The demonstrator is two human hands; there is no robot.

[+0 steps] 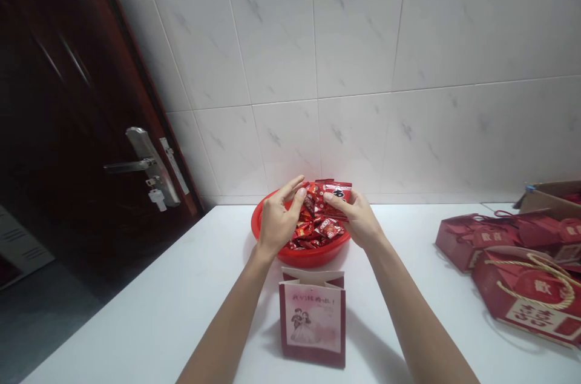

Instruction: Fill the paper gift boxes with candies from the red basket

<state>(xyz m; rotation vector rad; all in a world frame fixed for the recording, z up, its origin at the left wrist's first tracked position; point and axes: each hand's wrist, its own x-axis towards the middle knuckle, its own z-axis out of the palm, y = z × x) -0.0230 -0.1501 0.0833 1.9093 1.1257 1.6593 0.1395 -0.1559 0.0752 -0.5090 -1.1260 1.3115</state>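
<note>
Red wrapped packets (313,232) fill a round red basket (308,259) near the wall. Above its right side, my right hand (356,214) pinches a shiny red packet (339,192) with dark lettering. My left hand (282,214) is over the basket's left side, thumb and forefinger close together at the edge of red packets; what lies between them is too small to tell. In front of the basket, between my forearms, stands an upright paper box (313,323) with an open top, dark red edges and a printed couple on its pale front.
Several red gift boxes (531,287), one with a gold cord handle, sit at the right of the white table (181,311). Behind them is a cardboard box (544,197). A dark door (91,99) with a handle stands left; a tiled wall rises behind.
</note>
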